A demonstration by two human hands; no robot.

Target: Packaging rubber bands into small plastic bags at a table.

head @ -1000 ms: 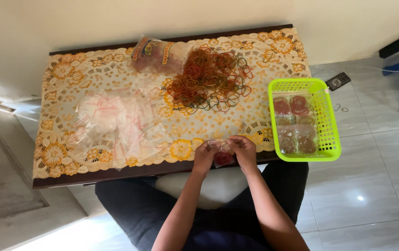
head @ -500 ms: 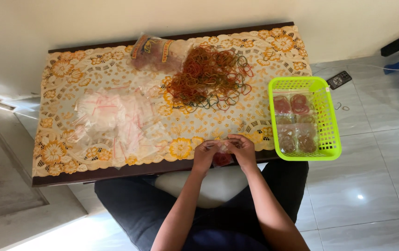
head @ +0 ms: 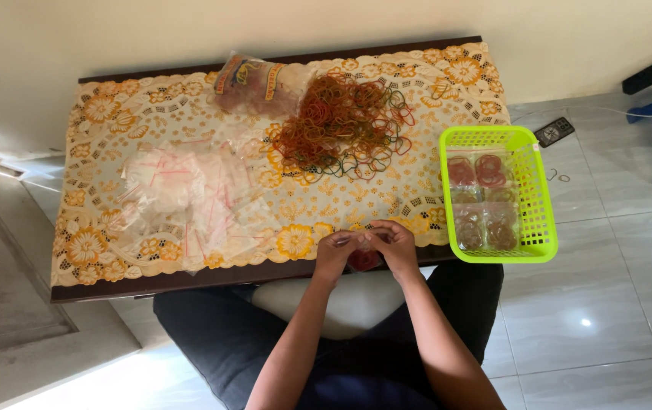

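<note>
At the near table edge: I see both hands meet over a small clear plastic bag with red rubber bands inside (head: 364, 260), just above the lap.
Left hand (head: 336, 253): its grip is closed on the left side of the small bag, fingers curled over the top edge.
Right hand (head: 396, 244): its grip is closed on the right side of the same bag; the two sets of fingertips nearly touch.
Bag position: I note it is held at the front rim of the low dark wooden table (head: 189, 282), partly hidden by the fingers; I cannot tell whether its mouth is sealed.
Table cover: a cream lace cloth with orange flower patterns (head: 113, 137) lies over most of the top.
Loose stock: a heap of red, orange and green rubber bands (head: 345, 121) sits toward the far side, well apart from the hands.
Supply pack: a clear printed plastic packet of bands (head: 254, 82) lies just left of the heap, touching it.
Empty bags: a spread of small clear bags with red strips (head: 189, 201) lies to the left of the hands.
Basket: a lime green plastic mesh basket (head: 538, 228) overhangs the right end of the table, holding several filled small bags.
Floor: a dark flat device (head: 554, 131) lies on the pale tiles beyond the basket.
</note>
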